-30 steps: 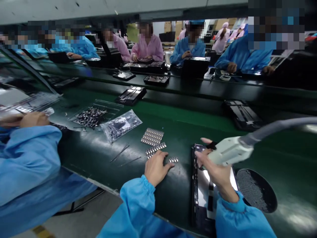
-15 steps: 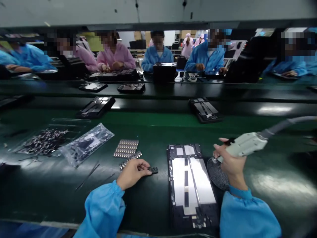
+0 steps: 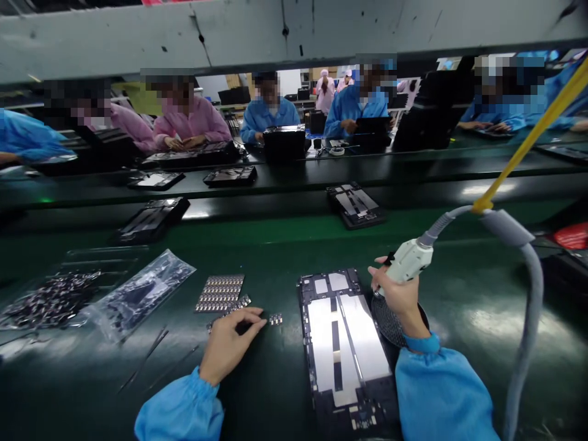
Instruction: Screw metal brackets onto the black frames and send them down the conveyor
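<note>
Noted frame (image 3: 342,343) lying flat on table (image 3: 275,386), at 6 o'clock in view. Found right hand (image 3: 397,294) fingers wrapped tight round driver (image 3: 408,260), tip down over mat (image 3: 384,323) at frame's 3 o'clock. Found left hand (image 3: 232,340) fingers curled onto strip (image 3: 243,301) at frame's 9 o'clock; pinching or merely touching, cannot tell. Judged best: keep driver plumb, press strip flat, leave sheet (image 3: 220,291) undisturbed.
</note>
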### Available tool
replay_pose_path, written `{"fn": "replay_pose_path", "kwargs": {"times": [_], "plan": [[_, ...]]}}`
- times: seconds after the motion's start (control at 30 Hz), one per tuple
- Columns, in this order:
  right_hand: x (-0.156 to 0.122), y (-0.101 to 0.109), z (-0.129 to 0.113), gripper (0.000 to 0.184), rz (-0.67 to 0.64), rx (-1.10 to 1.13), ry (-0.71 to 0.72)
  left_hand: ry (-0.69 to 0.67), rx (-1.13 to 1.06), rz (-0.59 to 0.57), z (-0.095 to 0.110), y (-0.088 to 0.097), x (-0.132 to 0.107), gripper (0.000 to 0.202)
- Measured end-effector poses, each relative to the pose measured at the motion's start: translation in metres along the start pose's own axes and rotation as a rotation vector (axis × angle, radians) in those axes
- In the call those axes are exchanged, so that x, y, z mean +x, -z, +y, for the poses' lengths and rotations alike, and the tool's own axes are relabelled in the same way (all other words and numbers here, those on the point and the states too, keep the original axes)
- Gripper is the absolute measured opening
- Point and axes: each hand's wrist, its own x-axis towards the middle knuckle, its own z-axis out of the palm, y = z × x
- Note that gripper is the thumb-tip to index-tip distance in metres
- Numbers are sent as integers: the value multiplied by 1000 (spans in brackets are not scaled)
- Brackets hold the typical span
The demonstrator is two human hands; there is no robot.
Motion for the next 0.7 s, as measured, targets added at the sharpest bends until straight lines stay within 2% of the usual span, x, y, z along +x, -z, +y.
{"fn": "replay_pose_path", "kwargs": {"times": [0.1,0.2,0.3,0.4,0.43,0.53,0.6,0.7], "plan": [[-1,-1,2,24,-12,-14,4,24,-49,100,8,4,-4,24],[-2,0,0,27,-29,-38,3,38,-148,77,20,-2,-11,25],[-7,1,-17,29,22,-55,23,50,-299,8,31,-24,-22,24],[-18,-8,-46,29,85,-13,67,90,-424,-9,37,-53,-29,20],[-22,-15,-55,30,52,33,66,101,-456,-8,37,-61,-29,18],[-36,-46,-69,28,-209,110,18,136,-538,3,34,-75,-25,16],[-43,-72,-67,25,-368,69,3,181,-614,25,29,-76,-23,18],[-47,-103,-56,24,-452,-2,8,243,-758,107,21,-72,-22,22]]}}
